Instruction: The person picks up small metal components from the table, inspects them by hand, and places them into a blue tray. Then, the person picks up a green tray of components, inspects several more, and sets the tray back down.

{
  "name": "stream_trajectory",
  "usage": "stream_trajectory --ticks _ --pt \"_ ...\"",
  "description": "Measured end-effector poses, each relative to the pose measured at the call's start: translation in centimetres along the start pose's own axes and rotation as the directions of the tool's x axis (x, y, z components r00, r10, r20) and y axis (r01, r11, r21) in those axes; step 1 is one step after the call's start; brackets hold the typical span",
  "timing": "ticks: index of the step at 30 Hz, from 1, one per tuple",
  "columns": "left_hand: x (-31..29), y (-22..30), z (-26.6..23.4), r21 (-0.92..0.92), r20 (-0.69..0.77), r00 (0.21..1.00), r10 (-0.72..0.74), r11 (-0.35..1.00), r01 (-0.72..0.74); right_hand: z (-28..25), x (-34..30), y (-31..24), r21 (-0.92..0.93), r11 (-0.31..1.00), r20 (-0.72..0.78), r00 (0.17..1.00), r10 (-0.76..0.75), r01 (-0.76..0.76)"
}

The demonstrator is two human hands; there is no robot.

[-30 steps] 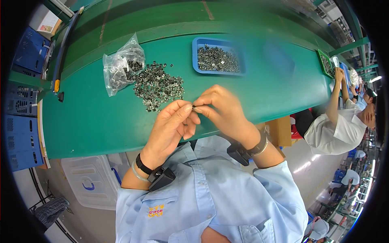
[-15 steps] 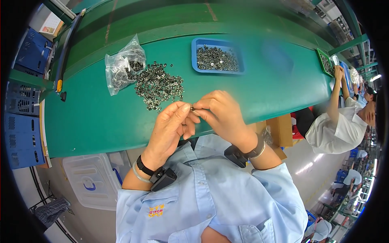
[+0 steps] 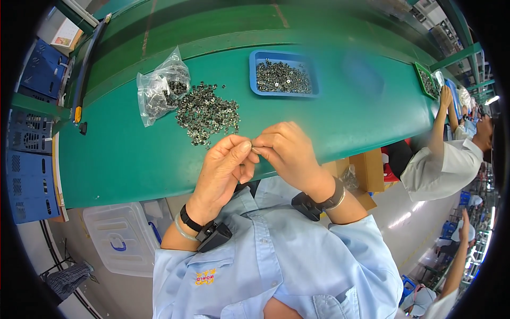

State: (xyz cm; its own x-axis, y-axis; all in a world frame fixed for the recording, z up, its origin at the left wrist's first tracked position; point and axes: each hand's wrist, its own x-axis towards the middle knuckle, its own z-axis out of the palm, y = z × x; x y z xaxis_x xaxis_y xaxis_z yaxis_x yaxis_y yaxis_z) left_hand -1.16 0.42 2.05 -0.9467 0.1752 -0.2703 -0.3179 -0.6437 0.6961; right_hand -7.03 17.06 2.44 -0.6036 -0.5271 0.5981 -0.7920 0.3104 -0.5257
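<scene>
My left hand (image 3: pixel 226 162) and my right hand (image 3: pixel 287 149) meet fingertip to fingertip above the near part of the green table. Both are closed in a pinch on a small metal part (image 3: pixel 252 148), mostly covered by the fingers. Just beyond my left hand lies a loose heap of small black-and-silver metal parts (image 3: pixel 207 114). Touching that heap on its left is a clear plastic bag (image 3: pixel 154 98) holding more of them. Farther off, past my right hand, a blue tray (image 3: pixel 284 93) contains many small dark metal pieces with a few shiny ones among them.
The green table (image 3: pixel 122 159) runs across in front of me. At the far right, a co-worker (image 3: pixel 443 165) sits by a green tray (image 3: pixel 425 82). Blue crates (image 3: pixel 33 181) stand at the left, a clear lidded box (image 3: pixel 119 239) below the table edge, and a cardboard box (image 3: pixel 366 171) under the right side.
My fingertips have drawn closer together, covering more of the small metal part. At the right, the co-worker has shifted, and another person's raised arm has come into view lower down.
</scene>
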Motion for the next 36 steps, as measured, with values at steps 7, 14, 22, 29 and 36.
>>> stream_trajectory --ticks 7,14,22,29,36 --pt "0.3 -0.8 -0.7 -0.169 0.074 0.997 -0.022 0.985 0.034 0.1 -0.3 -0.5 0.055 0.998 -0.024 0.999 0.025 -0.024" --pt "0.3 -1.1 -0.8 -0.167 0.131 0.991 0.01 0.986 0.012 0.1 -0.8 -0.5 0.121 0.991 -0.027 0.998 0.053 -0.05" --pt "-0.1 0.1 0.5 0.042 0.029 0.999 0.046 0.998 -0.047 -0.1 -0.9 -0.1 0.091 0.996 -0.045 0.999 0.021 -0.017" --pt "-0.2 -1.0 0.3 -0.247 0.192 0.981 -0.017 0.967 0.065 0.1 -1.3 -0.6 0.33 0.937 -0.064 0.988 0.141 -0.113" --pt "0.0 -1.0 0.1 -0.256 0.237 0.971 -0.029 0.962 0.091 -0.2 -1.1 -0.5 0.353 0.929 -0.031 0.991 0.133 -0.113"
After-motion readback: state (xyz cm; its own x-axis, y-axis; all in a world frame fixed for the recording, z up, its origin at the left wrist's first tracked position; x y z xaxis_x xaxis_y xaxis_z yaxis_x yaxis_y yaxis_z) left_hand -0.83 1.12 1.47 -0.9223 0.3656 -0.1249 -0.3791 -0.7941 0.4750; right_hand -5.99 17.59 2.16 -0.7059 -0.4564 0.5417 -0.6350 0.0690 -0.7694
